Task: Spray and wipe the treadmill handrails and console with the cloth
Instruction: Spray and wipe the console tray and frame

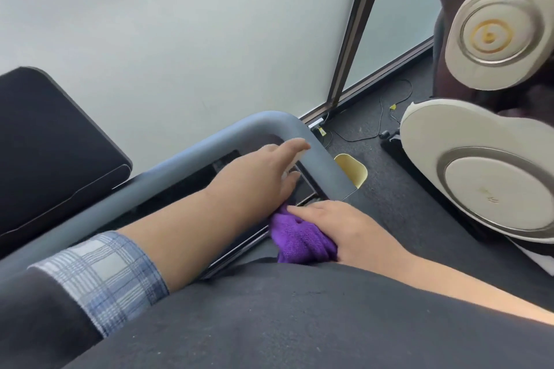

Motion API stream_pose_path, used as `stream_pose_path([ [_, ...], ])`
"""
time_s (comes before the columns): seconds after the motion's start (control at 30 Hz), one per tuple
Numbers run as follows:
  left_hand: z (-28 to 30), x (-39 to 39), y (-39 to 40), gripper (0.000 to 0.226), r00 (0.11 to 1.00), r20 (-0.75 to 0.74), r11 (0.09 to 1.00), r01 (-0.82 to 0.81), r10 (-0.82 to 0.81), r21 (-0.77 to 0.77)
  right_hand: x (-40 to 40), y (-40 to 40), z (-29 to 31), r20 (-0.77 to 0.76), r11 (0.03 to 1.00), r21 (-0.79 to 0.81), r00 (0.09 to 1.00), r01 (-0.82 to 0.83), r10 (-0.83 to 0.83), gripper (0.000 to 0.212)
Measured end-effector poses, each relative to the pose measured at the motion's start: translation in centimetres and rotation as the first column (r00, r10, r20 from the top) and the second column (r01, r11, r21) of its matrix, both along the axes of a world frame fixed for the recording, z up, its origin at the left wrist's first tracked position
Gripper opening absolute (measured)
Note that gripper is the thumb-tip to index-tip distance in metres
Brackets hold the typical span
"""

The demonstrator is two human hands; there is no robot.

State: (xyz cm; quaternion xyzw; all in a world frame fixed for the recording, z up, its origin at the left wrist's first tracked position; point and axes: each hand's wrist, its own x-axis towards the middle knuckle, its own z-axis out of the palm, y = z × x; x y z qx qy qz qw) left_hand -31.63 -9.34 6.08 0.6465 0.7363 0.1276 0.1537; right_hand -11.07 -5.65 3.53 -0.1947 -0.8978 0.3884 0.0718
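The left hand (263, 171) reaches forward toward one o'clock, its forearm crossing the frame from a rolled plaid cuff (102, 275) at eight o'clock. The fingers are stretched nearly straight and lie over the inner side of the grey handrail (186, 156) where it bends round its corner; the fingertips (299, 145) touch or nearly touch the rail, and something pale shows beneath them, too blurred to name. This grip is spread wide and closed on nothing that can be made out.

The right hand (338, 228) comes in from four o'clock with the forearm bare, knuckles up and wrist low. Its fingers curl over a bunched purple cloth (299, 240), which sits just below the centre of the view, at the near edge of the dark treadmill console (239, 237), bulging out to the left of the hand. This grip is closed round the cloth, with the index finger extended along its top edge. The two hands are close, the left wrist just above the cloth.

At nine o'clock a black padded panel (54, 153) stands beyond the rail. A frosted glass wall (180, 24) fills twelve o'clock. At three o'clock stands a cream-and-brown massage chair (479, 159), with cables (380, 117) on the dark carpet (389, 189) and a yellow cup (352, 168) just beside the rail's corner.
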Motion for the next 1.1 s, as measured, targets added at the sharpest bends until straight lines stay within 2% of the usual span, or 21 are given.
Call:
stream_pose_path([
  [0.1,-1.0,1.7,0.7,0.048,0.998,-0.011,0.998,0.055,-0.056,-0.02,1.4,0.2,-0.5,0.138,0.998,-0.055,0.99,-0.011,0.019,0.077],
  [0.2,-2.2,2.7,1.2,0.045,0.995,-0.014,0.995,0.094,-0.095,-0.028,2.7,-0.1,-1.0,0.212,1.0,-0.01,0.977,-0.026,0.027,0.077],
  [0.4,-4.1,3.8,2.0,0.037,0.993,-0.03,0.99,0.109,-0.112,-0.089,5.5,-2.6,-0.4,-0.015,0.984,-0.074,0.986,0.162,-0.164,0.073],
  [0.57,-3.8,3.2,1.7,0.038,0.999,-0.001,0.995,0.033,-0.033,-0.099,5.5,-3.1,1.3,-0.125,0.957,-0.071,0.949,0.282,-0.289,0.068],
  [0.63,-3.3,2.6,0.8,0.041,0.999,0.03,0.995,-0.018,0.021,-0.097,5.4,-3.2,1.6,-0.213,0.899,-0.031,0.876,0.437,-0.433,0.065],
  [0.7,-2.7,1.7,-0.7,0.044,0.996,0.057,0.994,-0.066,0.071,-0.085,4.9,-2.7,1.7,-0.252,0.785,-0.021,0.757,0.619,-0.603,0.064],
  [0.73,-2.4,1.1,-1.7,0.044,0.993,0.072,0.993,-0.091,0.097,-0.079,4.4,-2.1,1.7,-0.219,0.744,-0.002,0.726,0.668,-0.652,0.067],
  [0.8,-2.0,0.0,-3.7,0.045,0.984,0.098,0.987,-0.139,0.146,-0.078,3.1,-0.5,1.2,-0.01,0.748,0.14,0.756,0.649,-0.655,0.078],
  [0.87,-1.8,-1.0,-5.9,0.045,0.975,0.119,0.979,-0.177,0.188,-0.099,1.2,0.8,0.2,0.265,0.793,0.343,0.758,0.504,-0.596,0.089],
  [0.9,-1.7,-1.4,-6.8,0.045,0.969,0.13,0.974,-0.198,0.211,-0.109,0.3,1.1,-0.4,0.341,0.796,0.412,0.735,0.444,-0.586,0.093],
  [1.0,-1.4,-2.2,-9.2,0.046,0.946,0.174,0.96,-0.258,0.274,-0.109,-2.4,2.0,-1.5,0.367,0.752,0.561,0.71,0.347,-0.601,0.101],
  [1.1,-1.4,-2.8,-10.7,0.048,0.919,0.238,0.949,-0.296,0.313,-0.105,-6.2,4.1,-1.6,0.354,0.743,0.588,0.723,0.321,-0.593,0.1],
])
